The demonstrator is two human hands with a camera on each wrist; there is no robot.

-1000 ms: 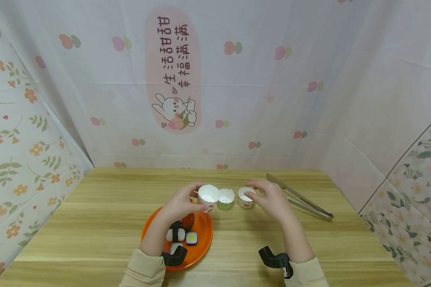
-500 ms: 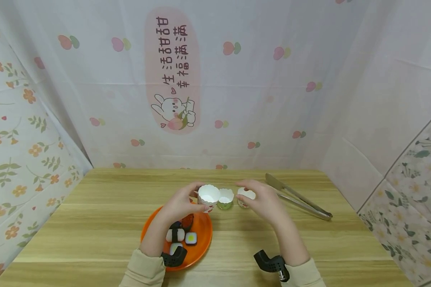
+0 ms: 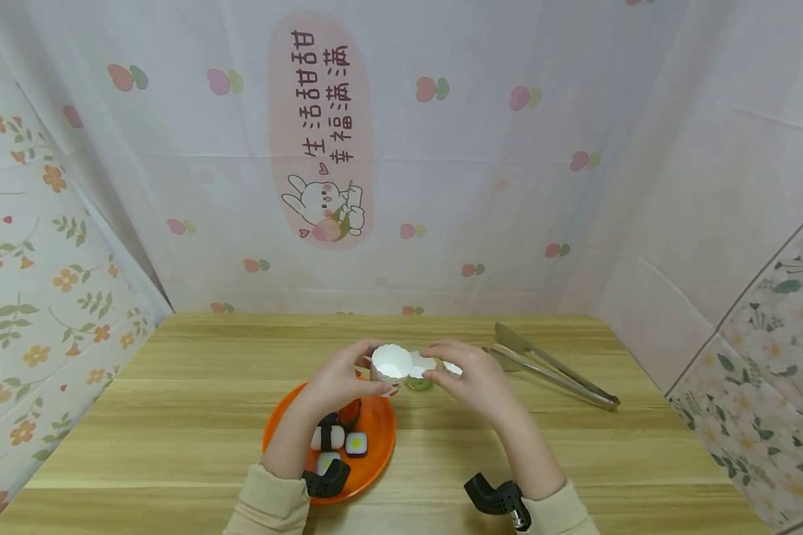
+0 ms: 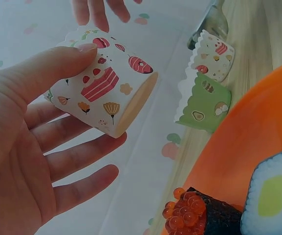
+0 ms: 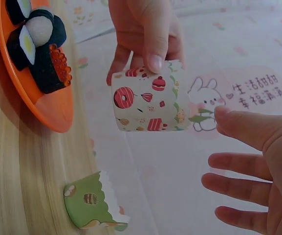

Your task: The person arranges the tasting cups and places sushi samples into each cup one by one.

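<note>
A white paper baking cup (image 3: pixel 391 362) with red cake prints is in my left hand (image 3: pixel 337 380), gripped between thumb and fingers above the table. In the left wrist view the thumb presses the cup's printed side. My right hand (image 3: pixel 470 377) is just right of it, fingers apart and holding nothing; the right wrist view shows a gap between them and the held cup's scalloped rim. On the table stand a green baking cup (image 5: pixel 88 200) and a second white printed cup (image 4: pixel 216 55), side by side. My right hand partly covers both in the head view.
An orange plate (image 3: pixel 375 469) with several sushi pieces (image 3: pixel 328 438) lies under my left forearm. Metal tongs (image 3: pixel 569 377) rest on the wooden table (image 3: pixel 194 401) at the right. A printed curtain (image 3: pixel 482 178) hangs behind the table.
My right hand has moved left, from around the right-hand white cup, which stays on the table, towards the cup in my left hand. The left hand has barely moved.
</note>
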